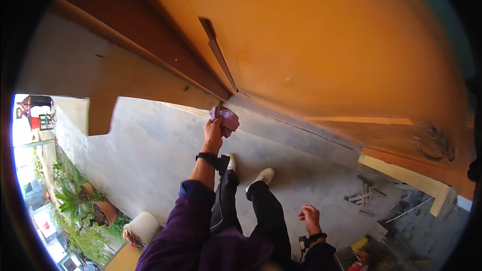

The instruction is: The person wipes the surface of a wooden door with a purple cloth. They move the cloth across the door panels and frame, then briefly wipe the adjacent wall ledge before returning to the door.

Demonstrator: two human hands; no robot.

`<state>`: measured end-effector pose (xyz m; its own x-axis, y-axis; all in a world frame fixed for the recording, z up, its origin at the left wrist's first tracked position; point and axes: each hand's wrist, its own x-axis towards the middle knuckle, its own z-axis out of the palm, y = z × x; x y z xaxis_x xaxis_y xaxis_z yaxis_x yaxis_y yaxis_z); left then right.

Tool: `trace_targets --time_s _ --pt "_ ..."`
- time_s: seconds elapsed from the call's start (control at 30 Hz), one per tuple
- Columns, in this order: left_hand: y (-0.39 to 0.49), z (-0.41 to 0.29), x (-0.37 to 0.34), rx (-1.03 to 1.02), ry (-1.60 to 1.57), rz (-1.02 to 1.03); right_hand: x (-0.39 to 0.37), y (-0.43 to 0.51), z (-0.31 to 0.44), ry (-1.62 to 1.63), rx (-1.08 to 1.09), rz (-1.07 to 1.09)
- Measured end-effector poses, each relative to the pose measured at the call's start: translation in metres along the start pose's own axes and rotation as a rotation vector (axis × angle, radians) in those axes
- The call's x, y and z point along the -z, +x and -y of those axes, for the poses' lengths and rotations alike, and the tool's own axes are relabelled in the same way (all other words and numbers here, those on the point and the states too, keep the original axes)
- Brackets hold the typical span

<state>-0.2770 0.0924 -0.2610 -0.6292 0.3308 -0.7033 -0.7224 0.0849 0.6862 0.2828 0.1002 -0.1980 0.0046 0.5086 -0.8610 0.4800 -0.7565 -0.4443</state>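
Observation:
My left hand [214, 131] is closed around a crumpled purple cloth [225, 119], in front of the low corner where a large orange wooden panel [320, 56] meets a dark reddish-brown board [150, 34]. A narrow dark brown strip [220, 58] runs down the panel towards that corner. Lower down, away from the panel, my right hand [310, 218] hangs with its fingers loosely bent and nothing seen in it. Both wrists wear black bands with small devices.
Both my shoes [264, 177] stand on the grey concrete floor [162, 150]. A small folding stool [363, 197] is at the right, near a pale ledge [406, 177]. Potted plants [103, 212] and a white bucket [141, 229] are at the lower left. A person [35, 107] appears far left.

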Motion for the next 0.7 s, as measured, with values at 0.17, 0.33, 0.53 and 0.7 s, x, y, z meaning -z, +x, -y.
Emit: trace_targets --time_s 0.17,0.33,0.53,0.7 --pt "0.096 0.085 0.027 -0.340 0.699 0.255 0.010 0.020 -0.031 -0.053 -0.079 -0.045" --pt "0.159 0.112 0.014 0.143 0.003 0.227 0.013 0.043 -0.052 -0.125 -0.170 -0.130" --pt "0.204 0.131 0.018 -1.005 0.928 0.335 0.012 0.065 -0.071 -0.176 -0.186 -0.146" --pt "0.246 0.115 0.011 0.164 -0.375 0.517 0.009 0.069 -0.077 -0.175 -0.167 -0.111"
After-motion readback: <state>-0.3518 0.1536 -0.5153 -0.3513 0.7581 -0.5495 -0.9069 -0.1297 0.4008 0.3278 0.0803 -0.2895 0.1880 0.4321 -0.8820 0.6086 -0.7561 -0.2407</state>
